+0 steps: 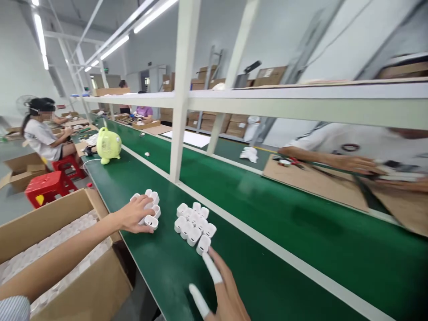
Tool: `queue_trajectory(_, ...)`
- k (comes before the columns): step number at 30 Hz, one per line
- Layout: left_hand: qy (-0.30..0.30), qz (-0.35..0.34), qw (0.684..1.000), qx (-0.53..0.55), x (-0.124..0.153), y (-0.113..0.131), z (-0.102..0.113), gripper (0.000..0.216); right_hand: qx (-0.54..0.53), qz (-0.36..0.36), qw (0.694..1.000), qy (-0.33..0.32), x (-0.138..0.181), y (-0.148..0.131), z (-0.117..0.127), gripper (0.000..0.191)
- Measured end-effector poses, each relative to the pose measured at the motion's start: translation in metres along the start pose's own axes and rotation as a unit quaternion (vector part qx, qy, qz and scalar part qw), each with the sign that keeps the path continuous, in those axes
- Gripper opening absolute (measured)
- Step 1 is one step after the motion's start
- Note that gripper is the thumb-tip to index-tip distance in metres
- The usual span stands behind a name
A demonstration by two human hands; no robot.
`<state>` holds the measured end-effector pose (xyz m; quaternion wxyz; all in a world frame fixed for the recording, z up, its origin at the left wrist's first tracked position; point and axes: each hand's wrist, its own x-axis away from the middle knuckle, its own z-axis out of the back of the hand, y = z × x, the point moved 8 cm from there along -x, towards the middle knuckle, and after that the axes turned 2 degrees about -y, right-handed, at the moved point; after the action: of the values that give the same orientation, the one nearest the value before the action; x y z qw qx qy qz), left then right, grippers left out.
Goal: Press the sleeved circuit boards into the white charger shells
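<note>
On the green work table, my left hand [136, 215] curls over a small cluster of white charger blocks [152, 222], its thumb along the near side and its fingers over the top. Part of that cluster is hidden under the palm. To its right stands a second group of white charger blocks [194, 223], packed close together with slots showing on their faces. My right hand [222, 287], with white finger cots on its thumb and a finger, has its fingers apart and holds nothing. One fingertip is at the nearest block of this group, seemingly touching it.
An open cardboard box [83, 294] with rows of white pieces sits at left, below the table edge. A green animal-shaped device [109, 146] stands further along. A white post [180, 98] and shelf [301, 100] rise beyond. Co-workers sit at left and across.
</note>
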<state>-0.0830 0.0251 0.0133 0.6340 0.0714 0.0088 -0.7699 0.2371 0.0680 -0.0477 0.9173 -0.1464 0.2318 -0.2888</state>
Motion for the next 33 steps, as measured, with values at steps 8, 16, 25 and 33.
queue_trajectory(8,-0.057,-0.124,0.99,0.019,-0.088,0.039,-0.018,0.053,-0.154,-0.141,0.978,-0.004,-0.066,0.045,-0.015,0.094)
queue_trajectory(16,0.054,-0.114,0.992,0.02,-0.061,0.06,0.019,0.073,-0.183,-0.144,0.972,0.006,-0.021,0.079,0.078,0.08)
queue_trajectory(25,0.106,-0.213,0.971,-0.037,-0.077,0.161,-0.019,0.033,0.02,-0.137,0.978,-0.155,0.087,0.1,0.133,0.025)
queue_trajectory(33,0.028,-0.27,0.955,0.117,-0.12,0.225,-0.035,0.008,0.055,-0.093,0.989,-0.106,0.069,0.09,0.106,0.015)
